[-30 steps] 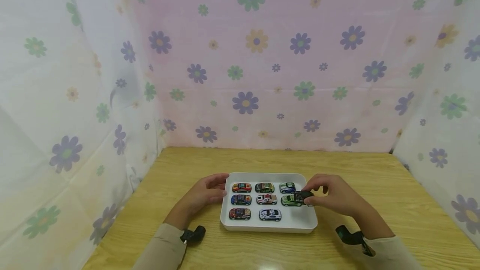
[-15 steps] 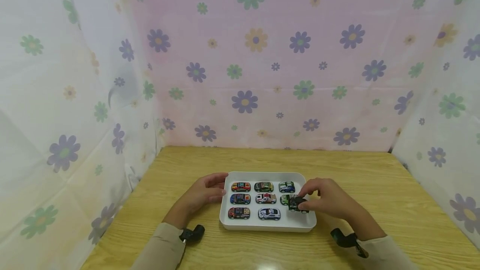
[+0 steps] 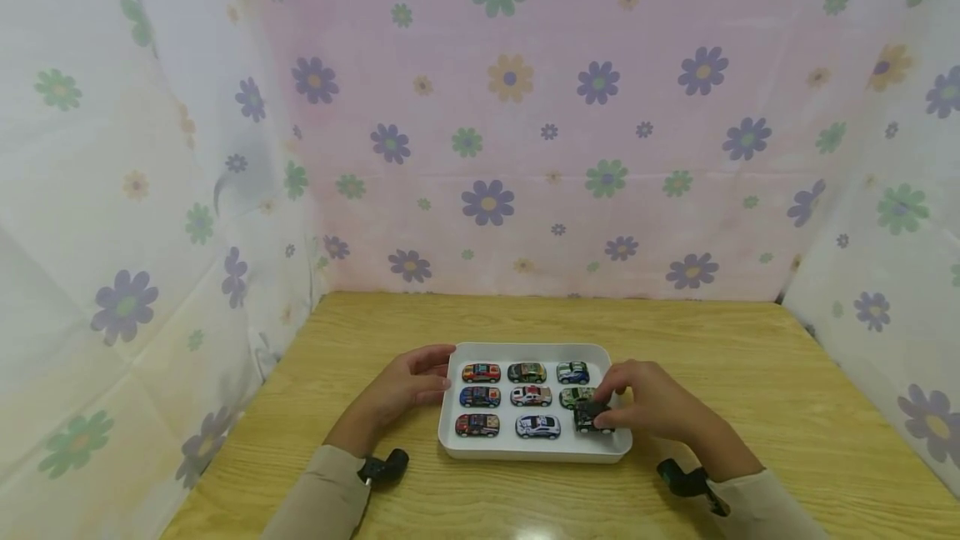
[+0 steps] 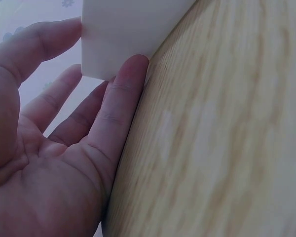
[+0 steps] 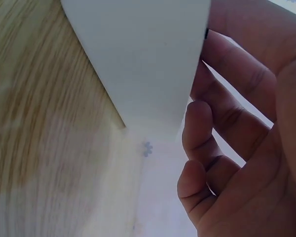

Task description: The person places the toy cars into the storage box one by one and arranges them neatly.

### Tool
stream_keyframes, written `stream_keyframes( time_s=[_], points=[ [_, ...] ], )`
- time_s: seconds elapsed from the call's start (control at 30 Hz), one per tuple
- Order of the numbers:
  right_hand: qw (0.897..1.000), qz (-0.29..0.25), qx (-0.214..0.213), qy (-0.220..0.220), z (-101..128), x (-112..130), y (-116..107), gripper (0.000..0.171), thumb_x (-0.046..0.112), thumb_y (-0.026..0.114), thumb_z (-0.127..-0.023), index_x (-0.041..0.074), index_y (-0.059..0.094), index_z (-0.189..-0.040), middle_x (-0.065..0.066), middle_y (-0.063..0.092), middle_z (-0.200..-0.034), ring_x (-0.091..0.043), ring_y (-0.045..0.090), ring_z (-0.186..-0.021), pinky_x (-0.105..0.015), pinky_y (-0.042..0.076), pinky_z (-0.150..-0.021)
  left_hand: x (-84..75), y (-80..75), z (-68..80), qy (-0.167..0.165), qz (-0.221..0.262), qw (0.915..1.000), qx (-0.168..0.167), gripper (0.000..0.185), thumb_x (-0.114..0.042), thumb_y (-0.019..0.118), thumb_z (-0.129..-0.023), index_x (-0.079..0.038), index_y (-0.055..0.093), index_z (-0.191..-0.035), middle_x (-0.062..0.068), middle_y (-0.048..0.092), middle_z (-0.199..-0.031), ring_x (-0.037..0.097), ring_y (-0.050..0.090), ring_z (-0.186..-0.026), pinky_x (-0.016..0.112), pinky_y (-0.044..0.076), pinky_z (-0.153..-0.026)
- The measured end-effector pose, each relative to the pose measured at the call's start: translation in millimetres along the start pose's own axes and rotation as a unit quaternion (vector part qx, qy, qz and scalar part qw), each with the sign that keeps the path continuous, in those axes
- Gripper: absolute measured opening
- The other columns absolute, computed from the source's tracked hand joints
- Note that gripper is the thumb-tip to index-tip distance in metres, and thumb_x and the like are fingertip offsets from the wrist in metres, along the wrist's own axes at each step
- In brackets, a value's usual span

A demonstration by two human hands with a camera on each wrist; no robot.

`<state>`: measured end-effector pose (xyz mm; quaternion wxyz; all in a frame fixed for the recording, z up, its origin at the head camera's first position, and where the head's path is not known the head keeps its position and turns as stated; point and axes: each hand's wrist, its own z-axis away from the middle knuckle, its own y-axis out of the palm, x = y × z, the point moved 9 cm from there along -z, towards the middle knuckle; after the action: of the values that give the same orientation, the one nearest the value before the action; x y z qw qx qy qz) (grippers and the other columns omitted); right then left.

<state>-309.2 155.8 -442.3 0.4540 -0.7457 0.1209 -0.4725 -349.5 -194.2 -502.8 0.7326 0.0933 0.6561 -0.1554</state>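
White tray [image 3: 525,450] sits mid-table, and on its left our left hand [image 3: 408,386] lies with straight, relaxed fingers against the rim, steadying it. Moving right, eight small cars stand in rows, noses sideways. Then the near-right corner: our right hand [image 3: 648,402] pinches the black toy car [image 3: 591,417] between curled fingertips, just under the green car [image 3: 573,396]. Its long axis runs left-right, matching the row, directly beneath the right hand's fingers.

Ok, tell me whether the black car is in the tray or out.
In: the black car sits inside the white tray, near right corner, pinched by the right hand.
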Motion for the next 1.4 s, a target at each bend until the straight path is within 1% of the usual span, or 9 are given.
stream_keyframes(
  time_s=[0.2,0.47,0.7,1.1,1.27,1.4],
  points=[
    [1.0,0.004,0.004,-0.002,-0.8,-0.2,2.1,0.017,0.037,0.09,-0.08,0.037,0.079,-0.093,0.021,0.071,-0.095,-0.005,0.062,-0.094,-0.035,0.053,-0.084,0.1,-0.8,0.2,-0.001,-0.005,1.0,0.0,0.063,-0.007,0.075,-0.094,-0.015,0.052,-0.152,0.012,0.051,-0.155,0.028,0.058,-0.133,0.038,0.059,-0.099],
    [1.0,0.009,0.015,0.018,-2.2,-1.3,3.8,0.017,0.037,0.091,-0.078,0.037,0.08,-0.09,0.022,0.072,-0.094,-0.008,0.062,-0.096,-0.041,0.054,-0.086,0.4,-0.9,0.4,0.001,-0.011,0.9999,0.0,0.064,-0.009,0.077,-0.093,-0.015,0.052,-0.151,0.011,0.052,-0.154,0.028,0.057,-0.133,0.037,0.059,-0.1],
    [0.999,0.017,0.017,0.029,-3.5,-4.8,6.2,0.017,0.04,0.091,-0.077,0.04,0.079,-0.089,0.023,0.072,-0.094,-0.011,0.06,-0.098,-0.042,0.053,-0.087,2.6,-2.2,-0.4,0.0,-0.013,0.9999,-0.002,0.062,-0.01,0.077,-0.092,-0.018,0.054,-0.15,0.01,0.054,-0.153,0.027,0.057,-0.134,0.038,0.059,-0.1],
    [1.0,0.021,0.015,0.015,-1.2,1.3,6.2,0.016,0.038,0.091,-0.078,0.038,0.08,-0.089,0.022,0.072,-0.094,-0.009,0.06,-0.098,-0.044,0.054,-0.089,1.9,-1.6,0.9,-0.001,-0.005,1.0,-0.001,0.063,-0.009,0.077,-0.092,-0.018,0.054,-0.15,0.01,0.053,-0.153,0.028,0.056,-0.135,0.038,0.059,-0.1],
    [1.0,0.014,0.011,0.017,1.3,3.3,1.5,0.017,0.036,0.091,-0.078,0.035,0.08,-0.091,0.02,0.073,-0.096,-0.011,0.062,-0.099,-0.046,0.054,-0.088,0.8,0.3,-0.4,0.004,-0.004,1.0,0.001,0.063,-0.01,0.077,-0.093,-0.017,0.053,-0.15,0.011,0.053,-0.153,0.028,0.056,-0.135,0.038,0.059,-0.1],
    [1.0,0.01,0.002,0.016,5.5,3.5,-3.8,0.017,0.036,0.089,-0.081,0.032,0.08,-0.094,0.018,0.073,-0.098,-0.008,0.064,-0.1,-0.045,0.056,-0.091,0.2,1.1,-0.5,0.006,-0.007,1.0,0.001,0.063,-0.011,0.077,-0.093,-0.017,0.053,-0.151,0.012,0.053,-0.153,0.028,0.057,-0.134,0.037,0.059,-0.1]
  ],
)
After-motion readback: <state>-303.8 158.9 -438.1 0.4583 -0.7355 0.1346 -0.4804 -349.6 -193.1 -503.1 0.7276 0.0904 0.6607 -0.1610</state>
